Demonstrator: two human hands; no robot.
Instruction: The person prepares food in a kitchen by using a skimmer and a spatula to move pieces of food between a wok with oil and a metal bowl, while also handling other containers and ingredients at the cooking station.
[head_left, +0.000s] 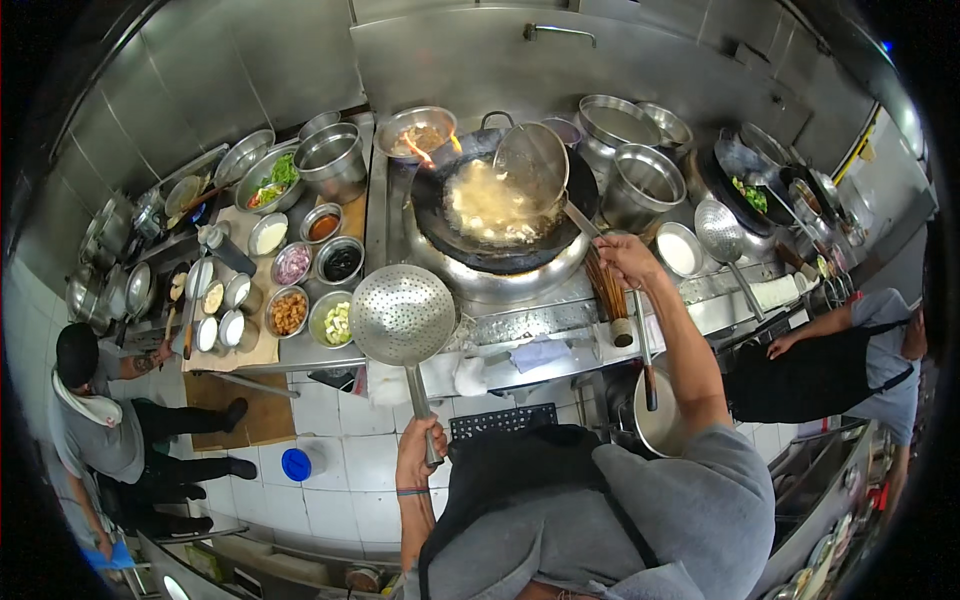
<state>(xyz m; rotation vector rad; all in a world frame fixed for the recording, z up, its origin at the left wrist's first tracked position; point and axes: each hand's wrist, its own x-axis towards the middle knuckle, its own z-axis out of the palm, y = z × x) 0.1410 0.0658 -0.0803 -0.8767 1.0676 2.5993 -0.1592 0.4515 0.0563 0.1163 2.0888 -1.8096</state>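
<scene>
My left hand (421, 454) grips the metal handle of a round perforated skimmer (403, 315), which is held up in front of the counter edge. My right hand (628, 261) holds the handle of a deep mesh strainer (532, 161), its bowl tilted over the right side of a black wok (577, 187). Pale pieces bubble in foaming oil (495, 199) in that wok. Small flames (417, 148) rise at the wok's upper left rim, beside a steel bowl of brown food (420, 133). A bamboo wok brush (609, 300) lies just below my right hand.
Left of the wok stand bowls of diced brown pieces (287, 312), chopped onion (291, 264) and dark sauce (340, 259). Steel pots (643, 187) and a second skimmer (718, 229) are at the right. One person (97, 420) stands far left, another (817, 360) at right.
</scene>
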